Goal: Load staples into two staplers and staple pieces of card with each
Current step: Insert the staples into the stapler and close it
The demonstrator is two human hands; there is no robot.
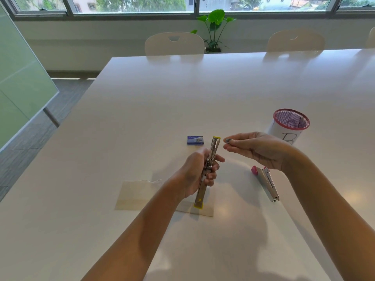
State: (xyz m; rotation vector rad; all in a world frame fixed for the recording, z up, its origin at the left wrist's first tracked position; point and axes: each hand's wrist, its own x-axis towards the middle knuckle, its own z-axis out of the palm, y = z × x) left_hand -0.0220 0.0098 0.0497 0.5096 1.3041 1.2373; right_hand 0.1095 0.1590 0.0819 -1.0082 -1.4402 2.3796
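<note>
Above the white surface (pixel 142 118), the left hand (pixel 197 171) gripped an opened yellow-tipped metal stapler (pixel 211 157); right-hand fingers (pixel 233 147) pinched a silver staple strip (pixel 228 140). Loading looked barely begun, card unstapled.

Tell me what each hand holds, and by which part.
Left hand grips the opened yellow stapler around its middle; right hand pinches a staple strip at one end.

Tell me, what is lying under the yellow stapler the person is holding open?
Under the yellow stapler, pieces of pale card lie flat on the white table. The left hand and forearm cover the middle of the card, so that part cannot be seen.
</note>
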